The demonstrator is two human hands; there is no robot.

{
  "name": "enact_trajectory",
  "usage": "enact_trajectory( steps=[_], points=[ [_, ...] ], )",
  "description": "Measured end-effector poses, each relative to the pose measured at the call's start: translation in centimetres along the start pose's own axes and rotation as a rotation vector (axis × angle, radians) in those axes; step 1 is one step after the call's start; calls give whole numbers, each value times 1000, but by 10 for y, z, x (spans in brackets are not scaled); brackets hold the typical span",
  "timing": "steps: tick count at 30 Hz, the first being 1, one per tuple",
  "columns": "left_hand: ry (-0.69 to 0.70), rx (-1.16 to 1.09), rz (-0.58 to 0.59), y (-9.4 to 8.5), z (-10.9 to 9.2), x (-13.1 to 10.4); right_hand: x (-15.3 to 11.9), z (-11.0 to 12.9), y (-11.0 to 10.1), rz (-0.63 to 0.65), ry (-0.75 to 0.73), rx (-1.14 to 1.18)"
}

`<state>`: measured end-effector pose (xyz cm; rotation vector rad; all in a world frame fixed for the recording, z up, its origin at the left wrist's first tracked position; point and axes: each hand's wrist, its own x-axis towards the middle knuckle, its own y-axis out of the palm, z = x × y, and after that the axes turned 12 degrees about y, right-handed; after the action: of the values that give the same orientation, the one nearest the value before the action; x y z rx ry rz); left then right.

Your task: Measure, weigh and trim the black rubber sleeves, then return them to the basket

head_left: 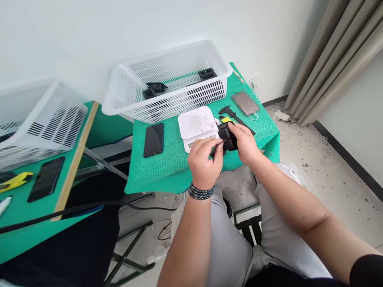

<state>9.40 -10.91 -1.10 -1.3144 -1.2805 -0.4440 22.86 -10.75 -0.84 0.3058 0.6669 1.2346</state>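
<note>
A black moulded part (228,135) with blocky raised sections is held above the front of the green-covered table. My right hand (247,144) grips it from the right, thumb on top. At its left edge my left hand (206,159) is closed in a pinch, fingertips against the part; a small dark bit shows there, too small to name. Just behind the hands is a white kitchen scale (198,122) with dark specks on its pan. A black caliper (235,116) lies behind the right hand, near a yellow item (226,119) partly hidden by the part.
A white plastic basket (167,104) at the back holds several black parts (155,87). A dark phone (153,139) lies left of the scale, a blurred phone-like item (247,103) at right. Another table carries a basket (56,131) and phone (46,179). A black cable (119,203) crosses low left.
</note>
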Motion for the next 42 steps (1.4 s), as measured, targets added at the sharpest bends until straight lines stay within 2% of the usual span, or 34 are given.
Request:
enact_trajectory(
  steps=[6, 10, 16, 24, 32, 42],
  points=[
    [38, 6, 37, 1, -2, 0, -3, -2, 1, 32, -108, -187],
    [25, 15, 48, 2, -1, -1, -5, 0, 0, 24, -138, -231],
    [-21, 24, 62, 2, 3, -2, -4, 5, -2, 18, -114, -180],
    [34, 45, 77, 1, 0, -1, -6, 8, -3, 42, -168, -374],
    [84, 37, 55, 3, -2, -2, -3, 5, -4, 28, -219, -460],
    [83, 34, 43, 4, -2, -3, 0, 5, -7, 54, -249, -541]
  ],
)
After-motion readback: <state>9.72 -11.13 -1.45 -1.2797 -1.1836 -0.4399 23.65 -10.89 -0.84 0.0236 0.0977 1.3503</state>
